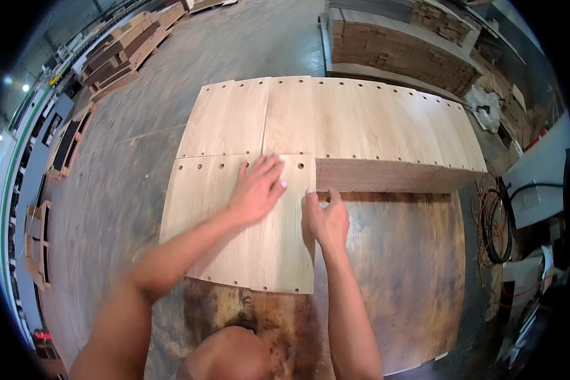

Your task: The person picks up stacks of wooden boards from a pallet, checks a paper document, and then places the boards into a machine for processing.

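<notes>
Nearest, at the lower edge, a blurred, rounded bare part of the body, above a brown stained wooden surface. From below also, two bare forearms. Next, on this surface, a front row of pale wooden boards, side by side, with small dark holes along both ends. On the far part of this row, the left hand, palm down, fingers a little spread, with fingertips near to the seam between the two rows. At the right edge of the rightmost front board, the right hand, half curled, with thumb and forefinger apart and a visible gap between; other fingers mostly hidden. Cannot tell the firmness of touch there. Behind, meeting the front row, a longer back row of similar boards, extending farther to the right, above a thick brown side face. To the right, a white cabinet and black cable. To the left, across the grey floor, a long machine with green stripe. Farthest, stacked brown timber at the right, another timber pile at the left.
</notes>
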`<state>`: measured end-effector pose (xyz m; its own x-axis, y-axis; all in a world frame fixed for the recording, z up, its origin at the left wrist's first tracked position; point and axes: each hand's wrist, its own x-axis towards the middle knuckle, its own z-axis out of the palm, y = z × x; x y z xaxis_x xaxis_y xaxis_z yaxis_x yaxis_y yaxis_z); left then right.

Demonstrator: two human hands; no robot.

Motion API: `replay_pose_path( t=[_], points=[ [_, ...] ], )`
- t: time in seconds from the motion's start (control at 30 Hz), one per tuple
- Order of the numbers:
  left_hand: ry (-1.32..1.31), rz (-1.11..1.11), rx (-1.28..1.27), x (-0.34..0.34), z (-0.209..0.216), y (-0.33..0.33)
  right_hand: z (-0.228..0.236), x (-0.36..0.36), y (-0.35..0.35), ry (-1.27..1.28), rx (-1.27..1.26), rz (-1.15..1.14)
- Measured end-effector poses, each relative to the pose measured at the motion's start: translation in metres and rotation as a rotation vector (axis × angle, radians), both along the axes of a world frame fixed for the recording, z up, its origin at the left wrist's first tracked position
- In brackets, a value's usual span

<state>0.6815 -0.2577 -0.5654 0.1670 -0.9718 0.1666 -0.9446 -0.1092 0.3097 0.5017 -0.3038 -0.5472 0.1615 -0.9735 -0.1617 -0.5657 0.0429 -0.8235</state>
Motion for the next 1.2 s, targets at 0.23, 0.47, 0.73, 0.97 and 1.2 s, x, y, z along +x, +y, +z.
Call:
replay_pose_path(
  t=[0.23,0.47,0.73,0.97,1.2],
  points=[
    [-0.018,0.087,0.058,-0.012,0.002,0.0,-0.011,0.05,-0.012,0.142,0.282,-0.08],
    [-0.019,0.105,0.118,-0.006,0.006,-0.009,-0.01,0.062,-0.018,0.241,0.27,-0.13],
    [0.023,0.096,0.116,0.001,0.004,-0.016,-0.019,0.065,-0.021,0.257,0.245,-0.124],
    [0.026,0.102,0.138,0.002,0.003,-0.02,-0.015,0.068,-0.026,0.284,0.299,-0.135],
    [0.018,0.116,0.137,0.001,-0.003,-0.019,-0.032,0.062,-0.026,0.223,0.26,-0.059]
  ],
)
